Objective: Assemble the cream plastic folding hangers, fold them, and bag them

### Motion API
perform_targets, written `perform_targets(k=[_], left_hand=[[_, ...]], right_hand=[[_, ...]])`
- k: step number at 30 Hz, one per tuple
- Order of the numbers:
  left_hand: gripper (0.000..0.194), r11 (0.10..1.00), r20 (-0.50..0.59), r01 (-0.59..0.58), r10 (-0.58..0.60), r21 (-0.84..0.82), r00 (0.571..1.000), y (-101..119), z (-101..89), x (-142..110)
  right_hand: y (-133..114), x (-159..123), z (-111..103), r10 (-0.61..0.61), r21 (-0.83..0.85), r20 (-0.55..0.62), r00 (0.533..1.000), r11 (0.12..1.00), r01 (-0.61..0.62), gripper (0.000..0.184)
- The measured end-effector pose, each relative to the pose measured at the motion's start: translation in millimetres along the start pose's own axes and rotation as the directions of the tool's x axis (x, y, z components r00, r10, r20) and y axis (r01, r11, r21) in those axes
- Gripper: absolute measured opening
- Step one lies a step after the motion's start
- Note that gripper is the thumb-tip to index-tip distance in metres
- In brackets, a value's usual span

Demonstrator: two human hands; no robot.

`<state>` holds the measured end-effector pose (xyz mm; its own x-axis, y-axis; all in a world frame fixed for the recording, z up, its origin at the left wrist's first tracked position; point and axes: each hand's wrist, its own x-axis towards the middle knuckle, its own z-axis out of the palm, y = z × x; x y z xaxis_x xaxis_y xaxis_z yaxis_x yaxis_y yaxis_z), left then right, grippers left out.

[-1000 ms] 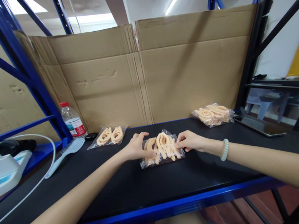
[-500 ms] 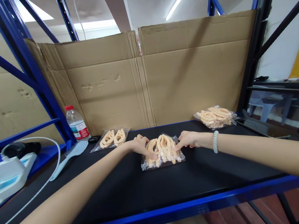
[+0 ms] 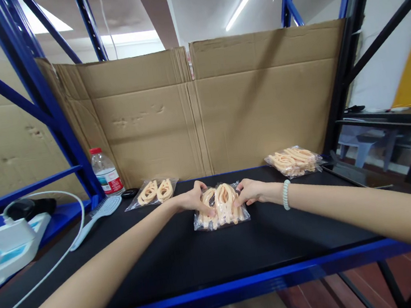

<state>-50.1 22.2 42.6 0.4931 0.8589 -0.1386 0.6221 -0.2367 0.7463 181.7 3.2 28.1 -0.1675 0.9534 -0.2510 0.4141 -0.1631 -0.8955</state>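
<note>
A clear plastic bag of peach-coloured looped strips (image 3: 225,203) lies on the black tabletop (image 3: 219,258) in front of me. What the strips are made of I cannot tell. My left hand (image 3: 195,200) grips the bag's left side, thumb over the front and fingers at the back edge. On the opposite side my right hand (image 3: 251,191) holds the bag, its thumb pressed on the plastic near the right loop. The fingertips behind the bag are partly hidden.
A flat bag with two loops (image 3: 153,191) lies back left; a stack of filled bags (image 3: 293,161) sits back right beside a dark flat device (image 3: 352,178). Leftward are a bottle (image 3: 106,173), a hairbrush (image 3: 98,218) and a power strip (image 3: 17,249) with a white cable. Cardboard (image 3: 260,106) walls the back.
My right hand has shifted left and its thumb has come onto the bag's front. My left hand has closed on the other side. The bag's loops now stand closer together.
</note>
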Motion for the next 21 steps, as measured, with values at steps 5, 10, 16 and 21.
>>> perform_targets(k=[5, 10, 16, 21], left_hand=[[0.106, 0.985, -0.053, -0.019, 0.01, -0.173, 0.999, 1, 3.9, -9], [0.119, 0.947, -0.127, -0.006, -0.037, -0.321, 0.991, -3, 9.1, -15], [0.126, 0.865, -0.195, -0.017, -0.093, -0.501, 0.976, -11, 3.8, -23], [0.117, 0.829, -0.318, -0.067, -0.137, -0.555, 0.938, -27, -23.8, -30]], right_hand=[[-7, -5, 7, 0.075, 0.122, -0.008, 0.997, 0.99, -0.073, 0.064], [-13, -2, 10, 0.134, 0.185, 0.051, 0.99, 0.973, -0.141, 0.065], [-29, 19, 21, 0.108, 0.134, 0.181, 0.978, 0.982, -0.133, 0.032], [-57, 55, 41, 0.018, 0.009, 0.234, 0.972, 1.0, -0.02, 0.022]])
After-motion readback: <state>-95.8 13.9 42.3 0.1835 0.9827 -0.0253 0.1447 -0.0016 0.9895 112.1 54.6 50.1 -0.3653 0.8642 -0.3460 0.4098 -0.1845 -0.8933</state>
